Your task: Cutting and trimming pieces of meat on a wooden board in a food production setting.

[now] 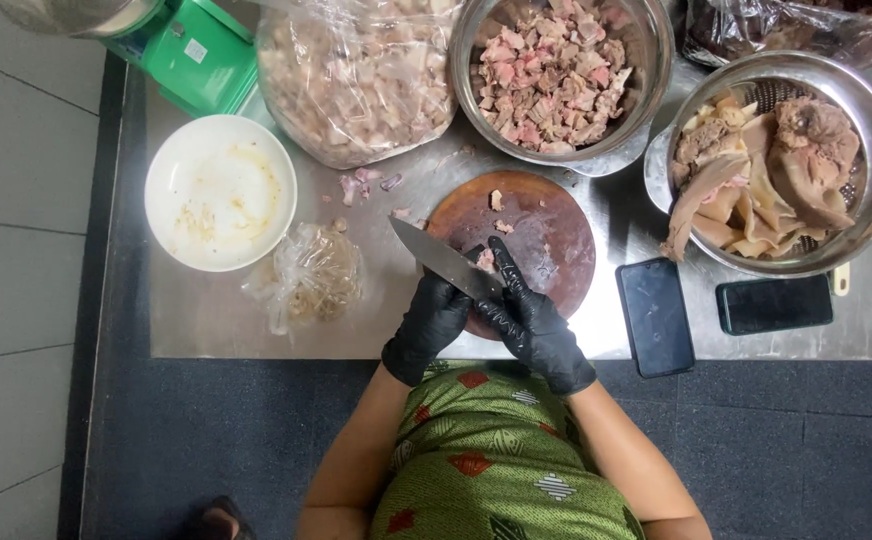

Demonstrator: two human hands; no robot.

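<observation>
Figure: overhead head view of a meat-cutting bench. I read the left hand (434, 322), in a black glove, as clenched around the handle of the broad steel kitchen knife (443, 259), whose blade runs from the grip toward ten o'clock and lies low over the round dark-brown wooden chopping board (546, 235). The right hand (533, 318), also black-gloved, grasps nothing that I can make out; its fingers point toward eleven o'clock and meet the blade beside a small pink scrap of meat (486, 259), which sits at one o'clock from the knife grip, touching or just beside the blade edge. I judge the step in hand to be clearing or trimming the last scrap on the board, which bears only a few crumbs. In my judgement the next move calls for a steady blade and fingertips kept off the edge.

At twelve o'clock from the board stands a steel bowl of diced pink meat (556, 70); at two o'clock a steel colander of large pale boiled pieces (776, 170); at nine o'clock a white smeared plate (220, 192). Two dark phones (656, 315) lie at three o'clock.
</observation>
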